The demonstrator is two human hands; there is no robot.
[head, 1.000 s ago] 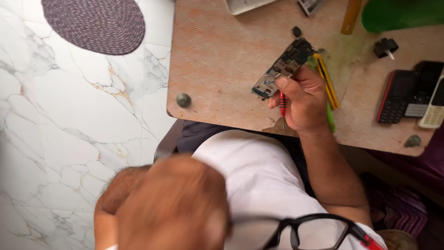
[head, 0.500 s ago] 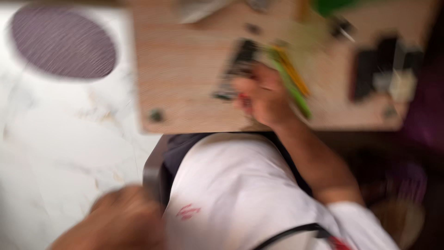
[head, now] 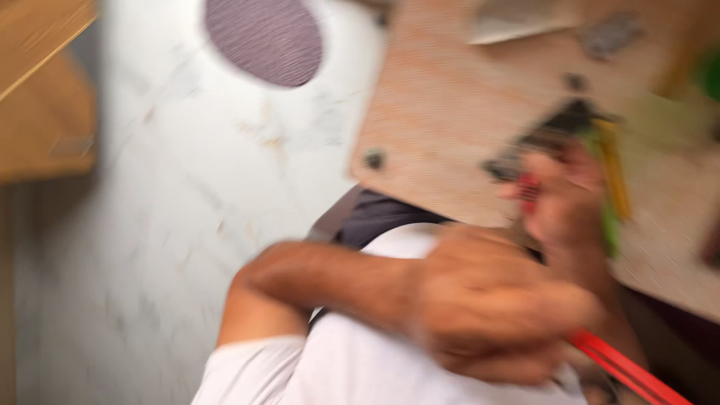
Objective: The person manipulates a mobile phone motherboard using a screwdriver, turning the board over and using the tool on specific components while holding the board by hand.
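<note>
While frame is badly blurred, left hand (head: 495, 307) is seen swung across white shirt (head: 360, 367), closer than second ago; grip cannot be told. Right hand (head: 562, 202) clenched on red-handled tool (head: 529, 187), pressed at dark circuit board (head: 547, 131) on wooden table (head: 442, 97); work apparently uninterrupted.
</note>
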